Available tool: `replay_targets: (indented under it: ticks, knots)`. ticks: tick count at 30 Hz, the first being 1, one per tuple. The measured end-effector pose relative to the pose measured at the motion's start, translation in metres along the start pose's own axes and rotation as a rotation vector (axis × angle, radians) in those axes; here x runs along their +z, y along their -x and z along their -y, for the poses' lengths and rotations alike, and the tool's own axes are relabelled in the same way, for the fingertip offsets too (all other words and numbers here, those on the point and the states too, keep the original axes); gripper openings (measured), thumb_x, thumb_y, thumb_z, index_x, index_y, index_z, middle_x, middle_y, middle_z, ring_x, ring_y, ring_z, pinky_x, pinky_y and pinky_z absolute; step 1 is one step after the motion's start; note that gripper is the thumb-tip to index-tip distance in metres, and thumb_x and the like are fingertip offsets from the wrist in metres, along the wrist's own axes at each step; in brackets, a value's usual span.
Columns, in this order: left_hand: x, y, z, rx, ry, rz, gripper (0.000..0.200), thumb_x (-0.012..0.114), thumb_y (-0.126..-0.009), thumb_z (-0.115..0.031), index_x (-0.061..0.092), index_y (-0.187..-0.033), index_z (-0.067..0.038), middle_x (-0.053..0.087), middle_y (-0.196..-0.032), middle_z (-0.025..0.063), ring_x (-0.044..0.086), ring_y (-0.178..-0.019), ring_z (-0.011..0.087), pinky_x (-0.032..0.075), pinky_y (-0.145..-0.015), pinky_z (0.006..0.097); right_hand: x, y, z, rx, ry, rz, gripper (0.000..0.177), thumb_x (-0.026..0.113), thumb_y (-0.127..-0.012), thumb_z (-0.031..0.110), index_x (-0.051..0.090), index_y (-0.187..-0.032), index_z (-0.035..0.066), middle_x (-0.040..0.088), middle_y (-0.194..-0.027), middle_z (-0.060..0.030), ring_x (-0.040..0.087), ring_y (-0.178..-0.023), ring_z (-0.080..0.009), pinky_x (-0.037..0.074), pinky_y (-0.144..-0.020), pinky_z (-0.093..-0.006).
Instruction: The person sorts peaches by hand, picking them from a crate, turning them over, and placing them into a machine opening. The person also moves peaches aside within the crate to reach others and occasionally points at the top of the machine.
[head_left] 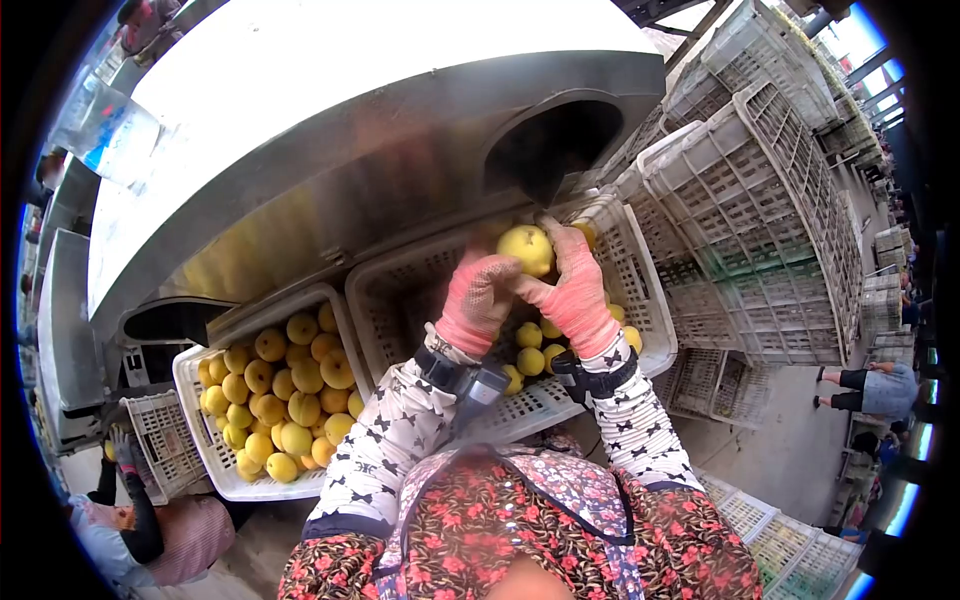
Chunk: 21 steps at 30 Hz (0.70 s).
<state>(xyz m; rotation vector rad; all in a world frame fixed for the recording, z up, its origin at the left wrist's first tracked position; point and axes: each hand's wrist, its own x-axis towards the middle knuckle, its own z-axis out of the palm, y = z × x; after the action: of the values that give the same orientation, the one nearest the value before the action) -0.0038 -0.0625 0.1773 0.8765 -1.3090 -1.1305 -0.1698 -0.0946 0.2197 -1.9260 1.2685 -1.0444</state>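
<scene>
Both my hands wear pink and white gloves and meet over a large white crate (515,418). A yellow fruit (526,250) with a brownish mark is between them. The fingers of my right hand (578,290) curve around its right side. My left hand (477,298) is closed at the fruit's lower left, its fingertips bent in; whether they hold anything is hidden. Below the hands, several yellow fruits (530,360) lie in the crate. A second white crate (215,455) on the left is full of yellow-orange fruits (290,390).
A metal machine (370,180) with a dark round opening (550,150) rises behind the crates. Stacked plastic crates (750,230) stand at the right. A person (165,540) with a gloved hand works at the lower left; another person (880,390) stands at the far right.
</scene>
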Motion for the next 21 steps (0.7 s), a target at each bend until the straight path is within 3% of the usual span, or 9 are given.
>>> replay_targets:
  ticks: [1, 3, 6, 10, 13, 14, 15, 17, 21]
  knots:
    - [0.010, -0.006, -0.007, -0.037, 0.436, -0.023, 0.023, 0.062, -0.091, -0.016, 0.061, -0.111, -0.002, 0.066, -0.104, 0.0072, 0.063, -0.102, 0.0213, 0.046, -0.098, 0.0348, -0.001, -0.003, 0.003, 0.023, -0.057, -0.025, 0.081, 0.088, -0.066, 0.034, 0.052, -0.131, 0.001, 0.055, -0.121, -0.0208, 0.059, -0.106, -0.0352, 0.049, -0.093, -0.0388]
    - [-0.001, -0.013, 0.022, -0.433, 1.165, -0.152, 0.022, 0.062, -0.090, -0.013, 0.062, -0.111, -0.005, 0.066, -0.102, 0.0050, 0.063, -0.101, 0.0207, 0.047, -0.095, 0.0334, -0.009, -0.013, 0.013, -0.018, 0.017, -0.105, 0.073, 0.088, -0.067, 0.031, 0.056, -0.125, 0.002, 0.057, -0.117, -0.0190, 0.061, -0.105, -0.0331, 0.053, -0.087, -0.0366]
    - [-0.004, -0.001, 0.056, -0.446, 0.523, -0.501, 0.025, 0.061, -0.090, -0.015, 0.061, -0.114, -0.005, 0.065, -0.105, 0.0046, 0.063, -0.102, 0.0221, 0.046, -0.095, 0.0339, -0.016, -0.055, 0.022, 0.027, 0.288, -0.133, 0.064, 0.086, -0.069, 0.030, 0.058, -0.120, 0.004, 0.060, -0.111, -0.0178, 0.062, -0.104, -0.0331, 0.053, -0.085, -0.0391]
    - [-0.020, 0.082, 0.202, -0.720, -0.331, -0.251, 0.054, 0.071, -0.080, -0.033, 0.059, -0.121, -0.002, 0.065, -0.111, 0.0112, 0.064, -0.099, 0.0251, 0.050, -0.088, 0.0328, 0.031, -0.144, -0.030, 0.166, 0.693, 0.035, 0.055, 0.084, -0.071, 0.029, 0.061, -0.116, 0.005, 0.064, -0.101, -0.0179, 0.062, -0.099, -0.0340, 0.051, -0.085, -0.0437]
    - [-0.003, 0.115, 0.239, -0.760, -0.698, -0.197, 0.062, 0.074, -0.074, -0.040, 0.060, -0.123, -0.004, 0.067, -0.111, 0.0140, 0.065, -0.100, 0.0277, 0.052, -0.088, 0.0362, 0.002, -0.111, -0.012, -0.350, 0.252, -0.331, 0.047, 0.082, -0.073, 0.017, 0.063, -0.113, 0.000, 0.064, -0.100, -0.0136, 0.064, -0.084, -0.0284, 0.053, -0.076, -0.0390]
    - [0.003, 0.113, 0.232, -0.766, -0.842, -0.151, 0.062, 0.073, -0.074, -0.040, 0.061, -0.123, -0.004, 0.068, -0.112, 0.0145, 0.065, -0.100, 0.0288, 0.052, -0.089, 0.0375, 0.003, -0.088, -0.011, -0.313, 0.170, -0.408, 0.043, 0.079, -0.076, 0.014, 0.063, -0.114, 0.001, 0.065, -0.096, -0.0093, 0.063, -0.081, -0.0234, 0.052, -0.073, -0.0343]
    - [0.006, 0.112, 0.228, -0.808, -0.832, -0.087, 0.061, 0.073, -0.074, -0.040, 0.061, -0.123, -0.005, 0.067, -0.113, 0.0144, 0.065, -0.101, 0.0302, 0.052, -0.090, 0.0384, -0.001, -0.062, -0.018, -0.104, 0.203, -0.255, 0.042, 0.077, -0.077, 0.012, 0.063, -0.116, 0.003, 0.065, -0.097, -0.0076, 0.063, -0.082, -0.0198, 0.052, -0.072, -0.0300]
    - [0.005, 0.110, 0.228, -0.886, -0.804, 0.039, 0.058, 0.072, -0.075, -0.040, 0.062, -0.122, -0.007, 0.067, -0.115, 0.0144, 0.064, -0.101, 0.0328, 0.052, -0.090, 0.0402, 0.021, -0.021, -0.072, -0.174, 0.329, 0.117, 0.037, 0.075, -0.079, 0.013, 0.065, -0.113, 0.005, 0.064, -0.101, -0.0102, 0.064, -0.082, -0.0225, 0.052, -0.072, -0.0329]
    - [-0.001, 0.133, 0.295, -0.494, -1.119, 0.112, 0.045, 0.067, -0.080, -0.039, 0.065, -0.115, -0.010, 0.068, -0.109, 0.0128, 0.066, -0.098, 0.0316, 0.053, -0.086, 0.0414, 0.075, 0.023, -0.148, 0.027, 0.564, 0.660, 0.034, 0.072, -0.079, 0.019, 0.065, -0.110, 0.007, 0.060, -0.110, -0.0161, 0.065, -0.089, -0.0313, 0.054, -0.075, -0.0398]
